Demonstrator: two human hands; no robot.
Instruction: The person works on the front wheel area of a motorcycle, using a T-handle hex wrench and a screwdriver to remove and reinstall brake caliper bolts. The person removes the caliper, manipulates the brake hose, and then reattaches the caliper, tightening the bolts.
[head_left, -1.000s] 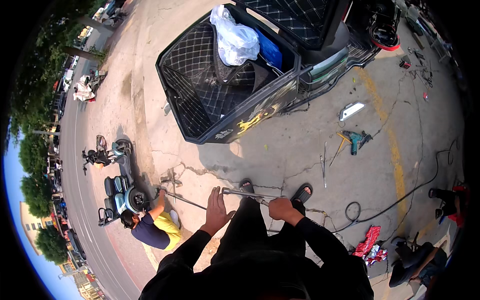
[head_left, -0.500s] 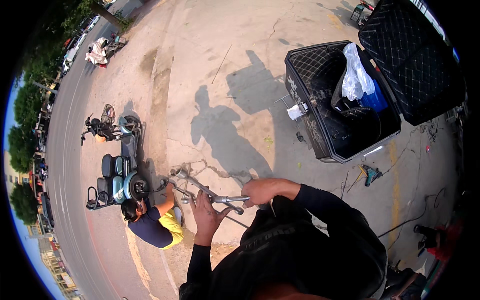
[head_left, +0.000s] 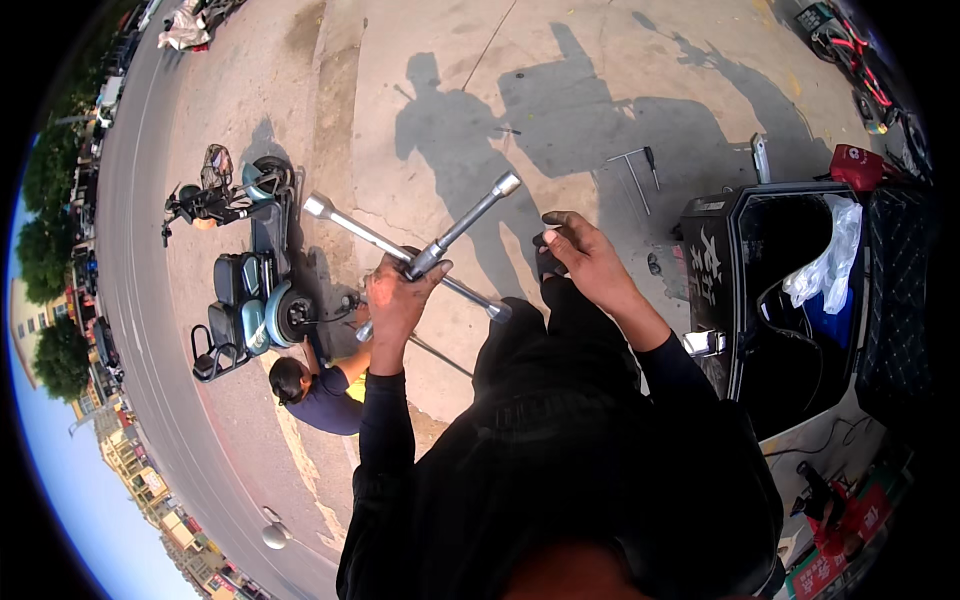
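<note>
My left hand is closed around the middle of a silver four-way lug wrench, held up in front of me. Its socket ends stick out on several sides, one pointing up and to the right. My right hand is off the wrench, to its right, with bent fingers apart; I see nothing in it. To the left, a light-blue electric scooter has its wheel facing a crouching person, whose arm reaches toward that wheel.
An open black box with a white plastic bag stands at my right. A T-handle tool and a screwdriver lie on the pavement. The road runs along the left, and a red-framed bike is at the far right.
My right hand has let go of the lug wrench and moved right. My left hand has raised the wrench and turned it. The view has shifted, so the box appears farther right.
</note>
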